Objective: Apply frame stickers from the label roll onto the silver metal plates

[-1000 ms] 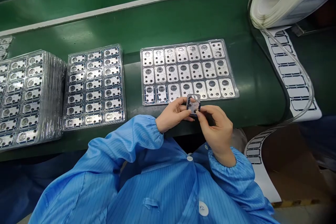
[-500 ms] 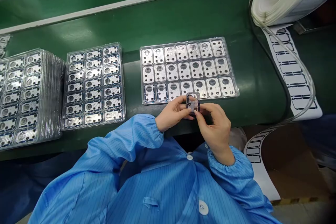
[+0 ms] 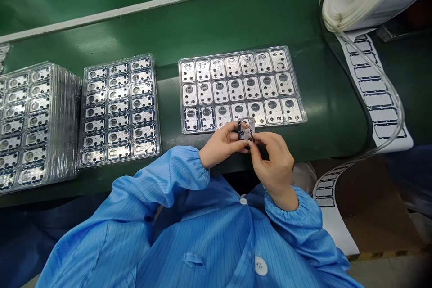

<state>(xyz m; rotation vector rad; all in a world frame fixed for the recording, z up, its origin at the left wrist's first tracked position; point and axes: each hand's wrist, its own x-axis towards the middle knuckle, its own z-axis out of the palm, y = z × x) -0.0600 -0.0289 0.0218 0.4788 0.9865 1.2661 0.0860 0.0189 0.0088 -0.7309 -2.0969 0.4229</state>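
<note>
A small silvery metal plate (image 3: 243, 130) with rounded corners and holes is tilted up in front of my chest. My left hand (image 3: 222, 144) is closed on its left side, thumb in front. My right hand (image 3: 274, 158) pinches at the lower right corner of the plate, where a thin dark adhesive frame (image 3: 252, 135) runs along the edge. The fingertips hide part of it. Just behind my hands lies a clear plastic tray (image 3: 304, 117) with rows of similar plates; two at its front left have dark blue rims.
Left of my hands lies another filled tray (image 3: 158, 137), its plates dark-rimmed. Beside it stands a tall stack of filled trays (image 3: 64, 121). At right, a big roll (image 3: 378, 2), a cable and a white liner strip (image 3: 393, 146) with black frames hang over the green bench edge.
The dark frame's right side now curves inward over the plate, where it ran straighter along the edge. My right hand has shifted slightly left. The trays stay in place.
</note>
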